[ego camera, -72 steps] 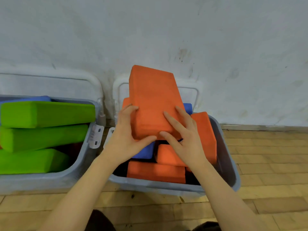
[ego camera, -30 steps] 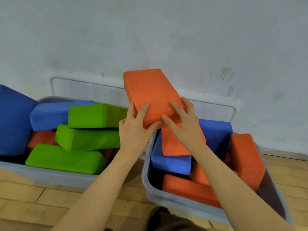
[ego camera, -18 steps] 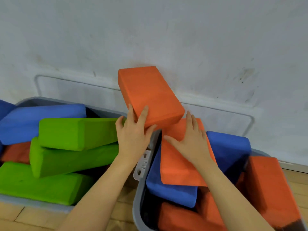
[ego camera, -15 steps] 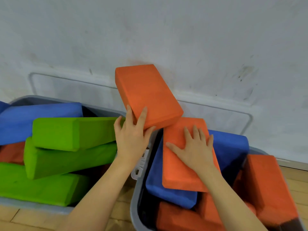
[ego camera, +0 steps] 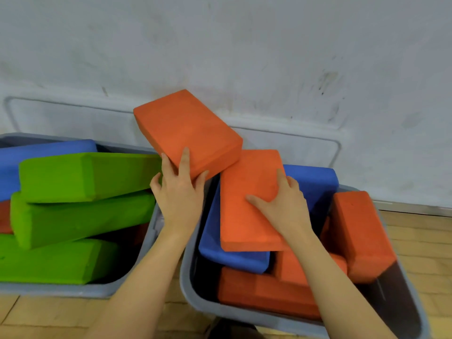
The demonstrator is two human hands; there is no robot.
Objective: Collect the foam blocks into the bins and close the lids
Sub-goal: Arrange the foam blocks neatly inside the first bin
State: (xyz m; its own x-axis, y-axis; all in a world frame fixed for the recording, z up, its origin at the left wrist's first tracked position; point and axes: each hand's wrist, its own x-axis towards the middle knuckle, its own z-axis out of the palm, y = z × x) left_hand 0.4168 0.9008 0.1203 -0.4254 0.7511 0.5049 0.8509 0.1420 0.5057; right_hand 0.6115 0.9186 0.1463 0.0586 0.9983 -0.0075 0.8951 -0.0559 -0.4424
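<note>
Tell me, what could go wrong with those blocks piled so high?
1. The raised orange block, gripped only at its near corner by the left hand, hangs over the gap between the bins and might slip out.
2. Blocks in the right bin and left bin stick up past the rims, so the lids may not close.

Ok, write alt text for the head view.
A person's left hand holds a raised orange foam block while the right hand presses another orange block into the right grey bin; green blocks fill the left bin.
</note>
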